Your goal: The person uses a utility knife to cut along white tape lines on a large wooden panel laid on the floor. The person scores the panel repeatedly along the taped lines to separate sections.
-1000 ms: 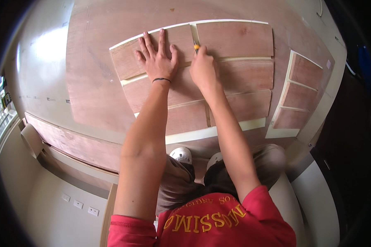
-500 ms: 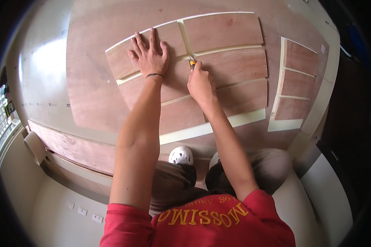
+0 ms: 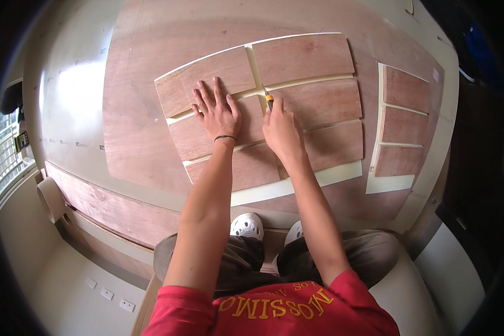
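Several brown wooden panels [image 3: 302,56] lie in two columns on a pale yellow-white sheet [image 3: 319,176], with strips of the sheet showing in the gaps. My left hand [image 3: 218,115] rests flat with fingers spread on a middle-row panel of the left column, its fingertips near the gap above. My right hand [image 3: 283,126] grips a yellow and black utility knife [image 3: 270,102]. The knife's tip is at the crossing of the gaps, beside the upright one between the two columns. Whether the blade touches the sheet I cannot make out.
A smaller pale strip bears 3 wooden panels [image 3: 404,126] at the right. Beneath everything lies a large plywood sheet [image 3: 145,112]. A long board [image 3: 112,204] stands along the near left edge, by a curved piece [image 3: 51,199]. My white clogs [image 3: 247,226] show near the front.
My left hand has slid toward me, from the top panel to the middle one. The right hand with the knife stays near the gap crossing. The whole view has shifted slightly.
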### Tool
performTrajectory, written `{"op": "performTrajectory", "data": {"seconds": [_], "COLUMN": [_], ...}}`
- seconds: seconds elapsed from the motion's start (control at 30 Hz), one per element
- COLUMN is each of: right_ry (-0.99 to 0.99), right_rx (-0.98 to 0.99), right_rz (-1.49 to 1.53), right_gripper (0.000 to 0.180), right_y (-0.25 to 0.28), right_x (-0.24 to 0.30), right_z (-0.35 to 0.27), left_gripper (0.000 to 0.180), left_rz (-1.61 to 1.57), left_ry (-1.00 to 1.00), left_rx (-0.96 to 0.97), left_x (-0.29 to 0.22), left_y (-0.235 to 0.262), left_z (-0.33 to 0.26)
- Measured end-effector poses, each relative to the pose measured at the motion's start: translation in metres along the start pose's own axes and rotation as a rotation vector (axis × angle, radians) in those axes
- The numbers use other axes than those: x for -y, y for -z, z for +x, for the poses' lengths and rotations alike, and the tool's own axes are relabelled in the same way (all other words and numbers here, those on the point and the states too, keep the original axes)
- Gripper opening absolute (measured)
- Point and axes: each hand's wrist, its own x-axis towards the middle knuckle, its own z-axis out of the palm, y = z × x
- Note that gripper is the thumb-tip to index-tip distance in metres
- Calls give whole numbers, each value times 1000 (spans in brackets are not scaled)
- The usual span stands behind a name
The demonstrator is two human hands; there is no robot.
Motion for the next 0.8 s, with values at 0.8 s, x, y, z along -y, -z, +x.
{"op": "performTrajectory", "data": {"seconds": [0.8], "right_ry": [25], "right_rx": [16], "right_rz": [-140], "right_gripper": [27], "right_y": [-15], "right_x": [38], "right_z": [142], "left_gripper": [60], "left_rz": [-19], "left_ry": [12], "left_rx": [39], "left_x": [-5], "left_y": [5], "left_z": [2]}}
